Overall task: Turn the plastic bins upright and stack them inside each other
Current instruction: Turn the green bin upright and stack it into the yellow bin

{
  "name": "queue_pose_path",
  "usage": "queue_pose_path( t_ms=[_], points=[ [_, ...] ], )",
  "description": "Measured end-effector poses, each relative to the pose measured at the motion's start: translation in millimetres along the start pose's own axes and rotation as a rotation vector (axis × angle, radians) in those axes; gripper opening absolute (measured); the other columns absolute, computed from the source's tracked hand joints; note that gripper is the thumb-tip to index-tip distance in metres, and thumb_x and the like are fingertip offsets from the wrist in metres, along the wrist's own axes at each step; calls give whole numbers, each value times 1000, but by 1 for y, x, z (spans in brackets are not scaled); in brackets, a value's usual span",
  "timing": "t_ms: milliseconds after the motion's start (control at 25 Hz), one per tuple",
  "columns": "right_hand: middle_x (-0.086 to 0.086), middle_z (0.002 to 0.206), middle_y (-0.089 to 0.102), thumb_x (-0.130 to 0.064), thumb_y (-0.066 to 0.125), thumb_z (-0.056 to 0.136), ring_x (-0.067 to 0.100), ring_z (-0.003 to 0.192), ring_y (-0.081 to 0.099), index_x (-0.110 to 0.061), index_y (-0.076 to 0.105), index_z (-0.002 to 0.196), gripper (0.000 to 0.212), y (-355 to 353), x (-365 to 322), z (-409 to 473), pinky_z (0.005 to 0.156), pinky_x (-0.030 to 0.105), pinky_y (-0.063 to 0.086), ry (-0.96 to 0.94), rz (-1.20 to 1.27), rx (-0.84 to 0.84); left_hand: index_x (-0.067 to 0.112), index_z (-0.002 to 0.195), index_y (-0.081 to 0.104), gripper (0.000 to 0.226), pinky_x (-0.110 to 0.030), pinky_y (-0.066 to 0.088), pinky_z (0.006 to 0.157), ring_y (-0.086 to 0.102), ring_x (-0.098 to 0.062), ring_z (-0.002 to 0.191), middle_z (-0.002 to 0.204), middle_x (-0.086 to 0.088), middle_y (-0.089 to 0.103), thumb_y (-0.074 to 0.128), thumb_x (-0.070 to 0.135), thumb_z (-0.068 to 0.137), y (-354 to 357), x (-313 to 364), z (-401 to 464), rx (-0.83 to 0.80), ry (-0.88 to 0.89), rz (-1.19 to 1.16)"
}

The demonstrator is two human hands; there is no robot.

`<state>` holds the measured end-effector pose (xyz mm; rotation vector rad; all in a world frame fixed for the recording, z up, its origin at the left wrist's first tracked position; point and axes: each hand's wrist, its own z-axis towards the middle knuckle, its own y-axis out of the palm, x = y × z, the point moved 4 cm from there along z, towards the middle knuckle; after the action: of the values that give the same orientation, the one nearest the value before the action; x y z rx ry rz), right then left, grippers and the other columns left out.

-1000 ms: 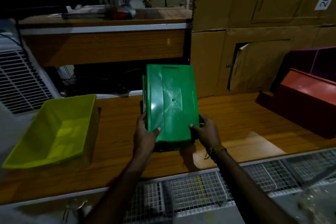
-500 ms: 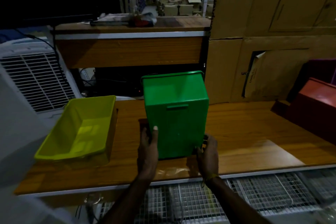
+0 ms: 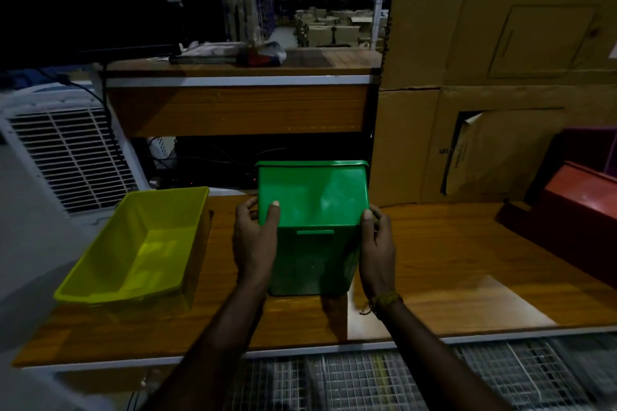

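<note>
Centre: green bin point(image 3: 314, 203), gripped on both sides, blocks the middle.
Left: yellow bin point(image 3: 133, 253), just beside.
Right edge: red bin point(image 3: 574, 207).
Lower right: bare tabletop point(image 3: 467, 253), open passage.
Behind: cardboard boxes point(image 3: 500, 77), shelf point(image 3: 237, 107).

A: Where do we look from?

B: We have a single head-worn wide-angle view, facing forward and down onto the wooden table point(image 3: 467, 264), close enough that both forearms enter from the bottom edge.

A: How far do we see?

B: Beyond the raised shelf point(image 3: 240, 77), dimly, perhaps into a storeroom. With one camera, we share nothing between views.
</note>
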<state>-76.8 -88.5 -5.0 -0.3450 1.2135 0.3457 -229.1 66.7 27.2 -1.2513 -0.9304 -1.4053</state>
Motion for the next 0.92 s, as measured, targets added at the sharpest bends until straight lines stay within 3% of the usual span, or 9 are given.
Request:
queue_pose_path(
  t_ms=[80, 160, 280, 440, 600, 680, 760, 840, 920],
  points=[
    [5, 122, 62, -45, 55, 93, 14, 104, 65, -28, 46, 128, 40, -4, -5, 7, 72, 26, 59, 48, 21, -18, 18, 129, 50, 42, -32, 55, 67, 61, -17, 96, 118, -1, 60, 64, 30, 91, 2, -4, -4, -40, 21, 9],
    [7, 123, 62, -24, 60, 94, 5, 99, 63, -23, 45, 131, 40, -10, -6, 7, 67, 14, 56, 42, 23, -39, 21, 131, 50, 43, -30, 58, 70, 62, -17, 102, 119, 3, 59, 64, 18, 91, 2, -8, -8, -68, 34, -22],
    [7, 130, 57, -5, 62, 90, 13, 109, 63, -28, 33, 144, 65, -13, 6, -3, 69, 10, 54, 39, -8, -73, 24, 138, 44, 59, -13, 53, 64, 58, -12, 105, 128, 5, 56, 62, 0, 88, 1, -17, -14, -109, 49, 19],
    [10, 149, 44, 6, 64, 84, 25, 122, 57, -49, 2, 150, 106, -9, 29, -18, 64, 11, 55, 108, -108, -111, 26, 143, 38, 66, -26, 53, 61, 61, -15, 99, 126, -4, 61, 62, -1, 87, -5, -30, -23, -75, 21, 66],
    [9, 140, 50, -12, 64, 90, 23, 115, 58, -48, 0, 150, 96, -10, 29, -29, 66, 11, 55, 100, -102, -71, 22, 138, 43, 42, -27, 39, 51, 54, -11, 67, 95, -1, 65, 50, 33, 99, -21, -31, -32, 1, -25, 100],
    [5, 142, 49, -34, 53, 97, 21, 118, 57, -53, 7, 148, 72, -10, 27, -31, 83, 30, 58, 71, -106, -37, 20, 134, 46, 41, -29, 39, 56, 51, -9, 63, 80, 9, 57, 41, 42, 100, -26, -31, -35, 2, -69, 86],
    [0, 145, 48, -51, 36, 99, 22, 116, 57, -58, 19, 144, 49, -8, 31, -34, 85, 41, 56, 78, -118, -20, 21, 127, 50, 46, -35, 42, 60, 56, -19, 65, 77, 2, 58, 34, 54, 98, -27, -38, -34, -25, -117, 103],
    [-2, 128, 60, -57, 26, 98, 23, 107, 62, -54, 35, 139, 42, -10, 39, -37, 80, 43, 57, 116, -122, 9, 21, 119, 53, 56, -38, 46, 60, 63, -32, 73, 85, -10, 64, 31, 66, 93, -26, -50, -32, -66, -135, 152],
    [-4, 101, 66, -49, 28, 102, 27, 94, 68, -47, 41, 137, 37, -14, 48, -39, 75, 53, 58, 151, -152, 30, 20, 118, 51, 55, -44, 53, 63, 66, -33, 77, 92, -11, 66, 37, 66, 92, -27, -61, -32, -98, -181, 166]
  ],
)
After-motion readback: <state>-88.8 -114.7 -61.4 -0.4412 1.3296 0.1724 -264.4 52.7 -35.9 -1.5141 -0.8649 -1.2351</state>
